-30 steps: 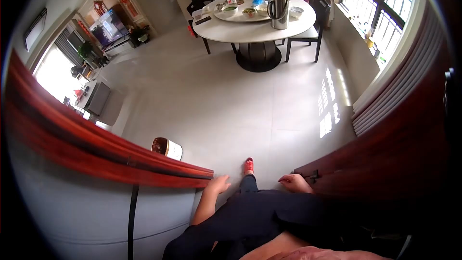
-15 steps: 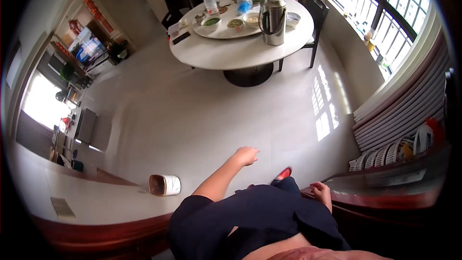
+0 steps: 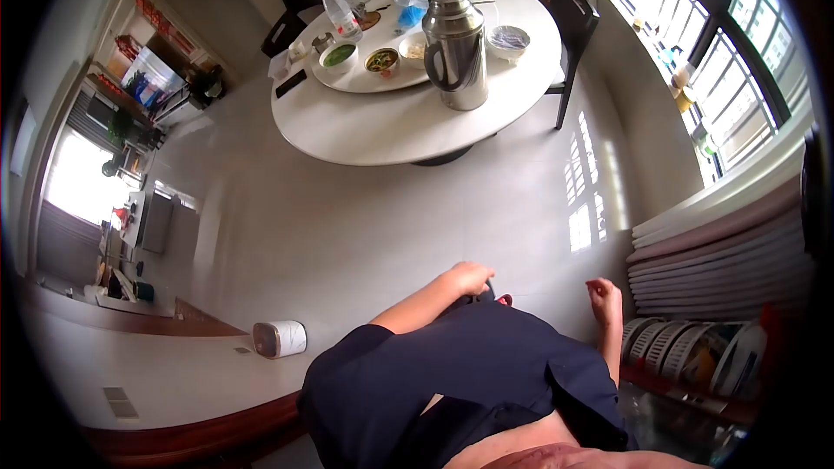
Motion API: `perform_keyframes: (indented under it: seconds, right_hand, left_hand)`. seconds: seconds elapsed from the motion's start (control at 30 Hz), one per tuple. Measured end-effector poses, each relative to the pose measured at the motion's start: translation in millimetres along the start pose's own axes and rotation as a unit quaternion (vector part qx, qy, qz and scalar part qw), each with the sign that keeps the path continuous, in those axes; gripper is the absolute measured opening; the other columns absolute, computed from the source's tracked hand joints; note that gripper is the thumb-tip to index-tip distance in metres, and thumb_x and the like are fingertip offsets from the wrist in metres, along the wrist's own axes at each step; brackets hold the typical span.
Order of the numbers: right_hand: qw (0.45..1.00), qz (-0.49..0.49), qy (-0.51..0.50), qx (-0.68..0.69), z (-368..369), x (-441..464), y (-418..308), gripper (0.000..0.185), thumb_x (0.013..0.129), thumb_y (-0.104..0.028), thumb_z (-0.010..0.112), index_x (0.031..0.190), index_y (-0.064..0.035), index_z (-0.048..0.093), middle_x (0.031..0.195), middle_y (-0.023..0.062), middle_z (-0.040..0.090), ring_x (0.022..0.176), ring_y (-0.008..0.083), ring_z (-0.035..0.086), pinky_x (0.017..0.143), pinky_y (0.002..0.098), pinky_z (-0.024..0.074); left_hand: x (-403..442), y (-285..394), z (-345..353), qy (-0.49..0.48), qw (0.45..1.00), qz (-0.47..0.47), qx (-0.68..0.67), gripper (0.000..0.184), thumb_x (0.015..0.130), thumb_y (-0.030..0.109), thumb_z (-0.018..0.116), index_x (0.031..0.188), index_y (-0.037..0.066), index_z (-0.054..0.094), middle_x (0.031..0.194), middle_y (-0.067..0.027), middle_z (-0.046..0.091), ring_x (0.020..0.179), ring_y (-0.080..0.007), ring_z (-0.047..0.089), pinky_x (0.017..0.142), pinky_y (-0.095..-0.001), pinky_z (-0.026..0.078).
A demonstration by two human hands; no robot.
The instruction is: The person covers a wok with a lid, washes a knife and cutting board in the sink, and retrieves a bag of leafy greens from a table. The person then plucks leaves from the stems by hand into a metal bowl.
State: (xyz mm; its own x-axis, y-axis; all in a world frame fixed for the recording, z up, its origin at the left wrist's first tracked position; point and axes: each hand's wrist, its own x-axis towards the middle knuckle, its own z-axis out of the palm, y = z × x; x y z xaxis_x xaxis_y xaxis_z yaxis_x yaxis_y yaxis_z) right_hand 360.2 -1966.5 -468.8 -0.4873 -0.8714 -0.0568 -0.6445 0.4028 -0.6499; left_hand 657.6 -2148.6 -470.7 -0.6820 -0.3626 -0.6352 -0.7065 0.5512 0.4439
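Note:
My left hand [image 3: 473,278] hangs in front of my dark top, above the floor, with loose fingers and nothing visible in it. My right hand [image 3: 605,302] is held out at my right side, fingers loosely bent and slightly apart, holding nothing. It is nearest to the folded curtain [image 3: 708,265] and the white dish rack [image 3: 665,347]. Ahead stands a round white table [image 3: 373,139] with a steel thermos flask [image 3: 458,61] near its front edge. Part of a red slipper [image 3: 505,300] shows below my left hand.
On the table are a bowl of green food [image 3: 339,56], a bowl of soup [image 3: 382,61], a covered bowl [image 3: 508,40], a plastic bottle [image 3: 340,13] and a phone [image 3: 291,82]. A trash bin [image 3: 280,340] stands left. Dark chairs [image 3: 573,26] surround the table; a barred window [image 3: 721,61] is right.
I have moved forward, so the table and thermos flask look nearer. My right hand has swung forward, away from my body. The dish rack has come closer on the right.

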Motion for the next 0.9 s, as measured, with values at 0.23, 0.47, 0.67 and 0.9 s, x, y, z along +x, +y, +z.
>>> perform_keyframes:
  seconds: [0.23, 0.47, 0.67, 0.9]
  right_hand:
    - [0.994, -0.057, -0.084, 0.043, -5, 138, -18, 0.011, 0.084, -0.010, 0.063, 0.091, -0.0058, 0.070, 0.082, 0.0147, 0.065, 0.072, 0.0234, 0.066, 0.066, 0.0309, 0.0513]
    - [0.977, 0.057, -0.153, 0.140, -5, 223, 37, 0.016, 0.084, -0.014, 0.061, 0.093, -0.0041, 0.070, 0.084, 0.0157, 0.068, 0.075, 0.0228, 0.067, 0.069, 0.0313, 0.0512]
    - [0.983, 0.126, -0.076, 0.111, -44, 286, 96, 0.014, 0.086, -0.005, 0.058, 0.096, -0.0005, 0.067, 0.077, 0.0041, 0.068, 0.068, 0.0103, 0.062, 0.064, 0.0245, 0.0490]
    - [0.962, 0.184, -0.117, 0.166, -62, 380, 150, 0.015, 0.086, -0.007, 0.059, 0.096, -0.0018, 0.068, 0.075, 0.0053, 0.067, 0.067, 0.0109, 0.064, 0.062, 0.0257, 0.0508]
  left_hand:
    - [84, -18, -70, 0.015, 0.998, -0.066, 0.015, 0.040, 0.084, 0.025, 0.062, 0.121, 0.012, 0.057, 0.114, -0.0124, 0.062, 0.108, -0.0305, 0.057, 0.085, -0.0431, 0.048]
    - [189, 16, -181, 0.009, 0.999, -0.030, -0.013, 0.039, 0.083, 0.024, 0.063, 0.120, 0.011, 0.057, 0.107, -0.0153, 0.064, 0.100, -0.0338, 0.060, 0.083, -0.0446, 0.049]
    - [302, 61, -282, 0.040, 0.996, 0.077, 0.017, 0.038, 0.083, 0.023, 0.062, 0.119, 0.012, 0.057, 0.109, -0.0160, 0.063, 0.102, -0.0342, 0.059, 0.084, -0.0437, 0.048]
    - [366, 94, -365, 0.017, 0.983, 0.145, -0.110, 0.041, 0.087, 0.025, 0.058, 0.125, 0.010, 0.052, 0.120, -0.0140, 0.059, 0.107, -0.0307, 0.057, 0.091, -0.0402, 0.046]
